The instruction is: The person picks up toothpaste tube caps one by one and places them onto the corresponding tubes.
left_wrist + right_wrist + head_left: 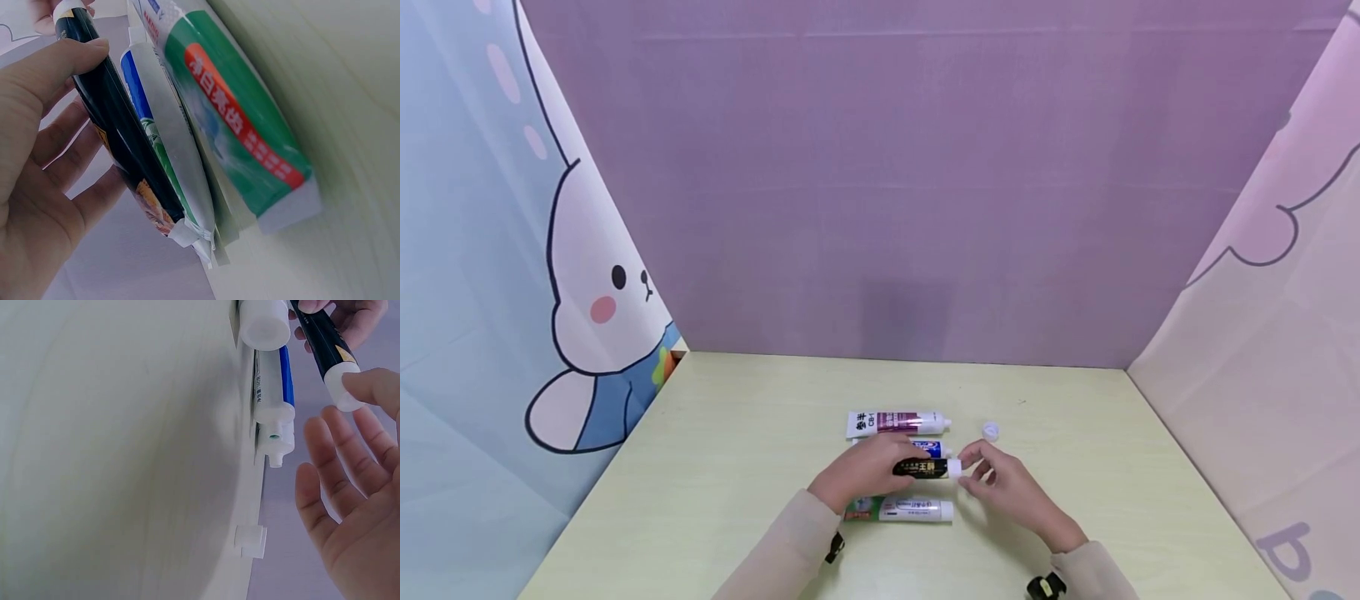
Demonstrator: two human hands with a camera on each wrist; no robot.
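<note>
In the head view, my left hand [872, 467] holds a black toothpaste tube [928, 468] with a white cap [954, 468] above the table. The left wrist view shows the thumb across the tube, with the fingers behind it. My right hand [1007, 483] pinches the cap's end between thumb and index finger; the index fingertip is hidden behind the cap in the right wrist view. A blue-and-white tube [934, 448] lies partly covered by the left hand. Nearer me is a green-and-white tube [917, 509]; farther off lies a purple-and-white tube [910, 422] with its nozzle bare.
A loose white cap [991, 431] sits on the pale table [760, 417] right of the tubes. A purple backdrop [895, 183] rises behind the table's far edge, and printed cloths hang at both sides.
</note>
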